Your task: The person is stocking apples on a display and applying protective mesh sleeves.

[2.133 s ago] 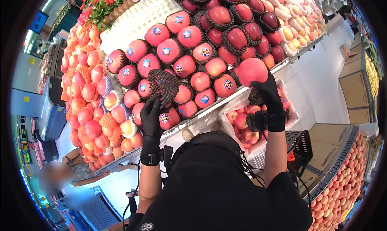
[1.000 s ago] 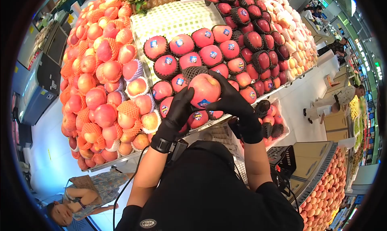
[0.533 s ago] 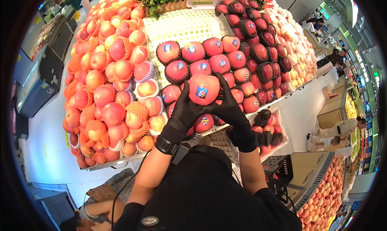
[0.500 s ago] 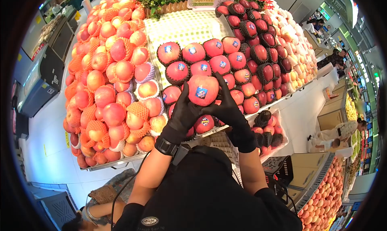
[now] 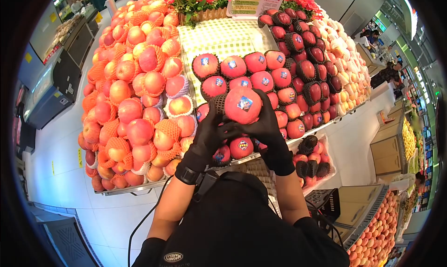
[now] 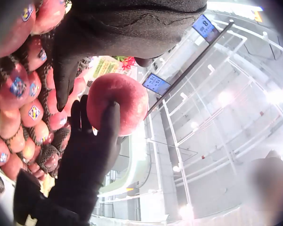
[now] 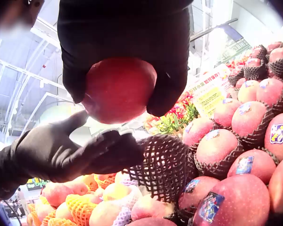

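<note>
A large red apple [image 5: 242, 106] with a blue sticker is held up in front of me over the display. My right hand [image 5: 271, 134], in a black glove, grips it between thumb and fingers. In the right wrist view, that apple [image 7: 119, 90] is bare of any net. Close beside it, my gloved left hand [image 5: 207, 139] holds a black foam fruit net [image 7: 160, 167], whose open mesh hangs from the fingers. The left thumb comes up close under the apple. Netted, stickered apples [image 5: 233, 66] lie in rows just beyond both hands.
Orange-netted apples [image 5: 128, 111] are piled on the left, darker apples [image 5: 307, 69] in black nets on the right. Behind lies a checked cloth [image 5: 209, 38] with a flower box. A crate of apples [image 5: 312, 162] stands below the right display edge.
The right hand has brought the apple from the far right to the middle, beside the left hand with the net. The apple has turned so its sticker faces up.
</note>
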The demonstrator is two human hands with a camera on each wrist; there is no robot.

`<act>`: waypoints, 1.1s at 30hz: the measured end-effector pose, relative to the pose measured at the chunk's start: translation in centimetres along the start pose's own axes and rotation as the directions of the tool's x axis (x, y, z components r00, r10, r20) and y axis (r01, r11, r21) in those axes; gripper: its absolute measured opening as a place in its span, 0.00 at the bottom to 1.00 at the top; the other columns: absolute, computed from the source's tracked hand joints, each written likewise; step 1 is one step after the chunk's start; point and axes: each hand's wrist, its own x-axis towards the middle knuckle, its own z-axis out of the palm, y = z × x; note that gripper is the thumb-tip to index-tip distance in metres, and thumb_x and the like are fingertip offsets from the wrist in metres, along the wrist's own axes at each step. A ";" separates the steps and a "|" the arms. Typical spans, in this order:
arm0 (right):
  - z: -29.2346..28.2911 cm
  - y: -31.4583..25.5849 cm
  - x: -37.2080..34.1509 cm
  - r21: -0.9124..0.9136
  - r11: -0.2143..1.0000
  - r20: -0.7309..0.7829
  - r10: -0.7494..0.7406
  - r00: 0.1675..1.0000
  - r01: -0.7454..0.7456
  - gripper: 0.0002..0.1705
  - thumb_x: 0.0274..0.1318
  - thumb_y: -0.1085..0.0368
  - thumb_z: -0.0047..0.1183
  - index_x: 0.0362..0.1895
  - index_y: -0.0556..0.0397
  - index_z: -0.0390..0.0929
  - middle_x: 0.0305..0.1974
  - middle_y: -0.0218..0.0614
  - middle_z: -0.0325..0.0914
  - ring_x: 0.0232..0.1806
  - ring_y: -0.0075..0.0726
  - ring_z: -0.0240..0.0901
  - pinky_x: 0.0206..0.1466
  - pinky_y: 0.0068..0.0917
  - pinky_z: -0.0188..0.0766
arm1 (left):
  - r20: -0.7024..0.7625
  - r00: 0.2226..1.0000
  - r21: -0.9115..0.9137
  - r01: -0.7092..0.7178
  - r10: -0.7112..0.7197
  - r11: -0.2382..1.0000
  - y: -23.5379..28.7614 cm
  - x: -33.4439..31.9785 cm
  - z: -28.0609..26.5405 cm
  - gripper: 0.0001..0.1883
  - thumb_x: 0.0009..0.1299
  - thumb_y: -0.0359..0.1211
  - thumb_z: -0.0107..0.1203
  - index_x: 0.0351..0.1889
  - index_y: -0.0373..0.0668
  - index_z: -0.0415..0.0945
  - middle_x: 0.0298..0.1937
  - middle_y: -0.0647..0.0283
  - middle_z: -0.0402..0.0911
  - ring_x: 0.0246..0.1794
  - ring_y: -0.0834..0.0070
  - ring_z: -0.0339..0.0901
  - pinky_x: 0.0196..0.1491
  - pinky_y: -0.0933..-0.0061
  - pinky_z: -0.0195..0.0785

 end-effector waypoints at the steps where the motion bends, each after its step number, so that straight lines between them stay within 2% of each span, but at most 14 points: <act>1: -0.3 0.1 0.2 0.000 1.000 0.010 -0.015 1.000 0.015 0.54 0.30 0.66 0.77 0.64 0.55 0.59 0.59 0.41 0.64 0.62 0.35 0.64 0.64 0.36 0.67 | 0.028 0.996 0.054 -0.086 0.084 0.995 0.5 -0.8 0.8 0.34 0.72 0.59 0.48 0.65 0.44 0.65 0.59 0.55 0.70 0.54 0.60 0.73 0.57 0.56 0.72; 4: -0.1 0.3 0.5 -0.046 0.999 0.038 0.026 0.999 -0.024 0.49 0.33 0.66 0.75 0.62 0.54 0.61 0.57 0.40 0.66 0.61 0.37 0.65 0.63 0.36 0.67 | 0.014 0.974 0.143 -0.224 0.224 0.964 0.7 -0.2 0.2 0.32 0.73 0.56 0.48 0.65 0.43 0.64 0.55 0.57 0.73 0.53 0.62 0.74 0.57 0.57 0.71; 7: -0.4 0.6 0.5 -0.268 0.960 0.073 -0.071 0.995 0.088 0.45 0.36 0.64 0.73 0.60 0.54 0.63 0.54 0.42 0.69 0.59 0.43 0.67 0.63 0.39 0.67 | 0.035 0.945 0.215 -0.325 0.326 0.921 0.6 -0.4 0.3 0.27 0.74 0.51 0.50 0.61 0.43 0.67 0.52 0.61 0.74 0.53 0.68 0.74 0.56 0.59 0.71; 10: -0.6 -0.5 0.9 -0.362 0.931 0.181 0.034 0.983 0.035 0.42 0.38 0.62 0.71 0.59 0.54 0.64 0.52 0.45 0.69 0.59 0.49 0.66 0.63 0.41 0.65 | 0.060 0.948 0.259 -0.317 0.312 0.913 0.1 -0.3 0.4 0.24 0.72 0.43 0.56 0.58 0.36 0.67 0.51 0.58 0.77 0.49 0.71 0.78 0.49 0.70 0.75; 11: -0.5 -0.6 0.9 -0.407 0.910 0.195 0.004 0.981 0.077 0.44 0.38 0.61 0.71 0.60 0.55 0.63 0.54 0.46 0.68 0.60 0.51 0.65 0.63 0.42 0.65 | 0.081 0.956 0.342 -0.292 0.282 0.893 0.2 -0.4 0.8 0.23 0.71 0.41 0.58 0.57 0.36 0.68 0.50 0.60 0.76 0.45 0.74 0.78 0.46 0.73 0.75; 14: -0.3 -0.6 0.8 -0.488 0.856 0.217 -0.069 0.974 0.170 0.50 0.37 0.58 0.72 0.65 0.57 0.60 0.59 0.49 0.64 0.63 0.54 0.62 0.65 0.44 0.63 | 0.033 0.969 0.317 -0.244 0.246 0.917 0.3 -0.2 1.2 0.25 0.72 0.40 0.57 0.59 0.34 0.65 0.50 0.58 0.77 0.44 0.70 0.79 0.45 0.72 0.76; 20: -1.0 0.0 0.9 -0.312 0.949 0.175 0.004 0.984 0.051 0.62 0.35 0.62 0.76 0.73 0.54 0.49 0.67 0.45 0.57 0.67 0.42 0.60 0.66 0.41 0.65 | 0.331 0.925 0.070 -0.220 0.185 0.973 -0.5 0.5 0.0 0.31 0.76 0.47 0.48 0.67 0.33 0.58 0.60 0.47 0.71 0.56 0.56 0.75 0.58 0.62 0.73; 23: -1.0 0.2 0.9 -0.275 0.958 0.193 -0.032 0.981 0.086 0.62 0.36 0.61 0.76 0.73 0.53 0.47 0.67 0.44 0.57 0.68 0.41 0.59 0.67 0.41 0.64 | 0.383 0.906 -0.347 -0.039 0.180 0.937 0.0 0.1 1.5 0.32 0.77 0.50 0.44 0.69 0.35 0.57 0.63 0.45 0.68 0.62 0.56 0.71 0.62 0.61 0.70; 26: 0.6 -1.1 1.2 -0.108 0.991 0.188 -0.053 0.981 0.074 0.62 0.35 0.63 0.76 0.73 0.51 0.48 0.67 0.42 0.58 0.67 0.39 0.59 0.67 0.40 0.64 | 0.419 0.888 -0.424 0.005 0.191 0.906 0.0 -0.2 1.9 0.32 0.76 0.49 0.45 0.70 0.37 0.56 0.66 0.47 0.66 0.64 0.57 0.69 0.64 0.57 0.68; 28: 1.5 -1.6 1.4 0.008 1.000 0.166 -0.002 0.986 0.001 0.62 0.34 0.64 0.75 0.72 0.51 0.49 0.67 0.42 0.58 0.67 0.38 0.59 0.67 0.39 0.64 | 0.303 0.865 -0.021 -0.414 0.400 0.910 -1.3 0.3 1.2 0.32 0.76 0.49 0.46 0.70 0.39 0.56 0.67 0.49 0.64 0.64 0.56 0.68 0.64 0.55 0.67; 29: 1.7 -2.0 1.4 0.016 1.000 0.170 0.006 0.985 -0.008 0.60 0.34 0.65 0.75 0.71 0.51 0.51 0.66 0.42 0.59 0.66 0.38 0.60 0.67 0.39 0.63 | 0.302 0.841 0.129 -0.503 0.449 0.855 -1.5 0.4 0.7 0.32 0.74 0.47 0.49 0.70 0.39 0.56 0.68 0.50 0.64 0.65 0.58 0.68 0.65 0.56 0.67; 31: 2.1 -3.1 1.7 0.028 0.999 0.180 0.022 0.983 -0.027 0.57 0.33 0.67 0.74 0.69 0.51 0.54 0.66 0.42 0.60 0.66 0.37 0.60 0.68 0.39 0.63 | 0.320 0.815 0.345 -0.576 0.484 0.741 -0.9 -0.6 0.8 0.35 0.70 0.42 0.57 0.70 0.40 0.55 0.68 0.53 0.65 0.65 0.64 0.67 0.66 0.61 0.64; 32: 2.2 -4.3 1.9 0.028 1.000 0.195 0.000 0.981 -0.005 0.49 0.37 0.66 0.72 0.65 0.53 0.59 0.62 0.42 0.64 0.63 0.38 0.63 0.65 0.39 0.64 | 0.338 0.816 0.413 -0.577 0.469 0.705 -0.5 -1.1 0.8 0.37 0.67 0.38 0.63 0.70 0.41 0.55 0.68 0.54 0.65 0.66 0.68 0.66 0.67 0.64 0.63; 33: 2.3 -5.8 2.2 0.028 0.999 0.210 -0.023 0.977 0.017 0.42 0.40 0.65 0.69 0.61 0.55 0.63 0.58 0.42 0.68 0.60 0.39 0.66 0.63 0.40 0.66 | 0.356 0.838 0.262 -0.514 0.413 0.817 -0.1 -1.2 0.6 0.37 0.66 0.35 0.64 0.69 0.40 0.56 0.66 0.55 0.67 0.64 0.69 0.68 0.65 0.65 0.65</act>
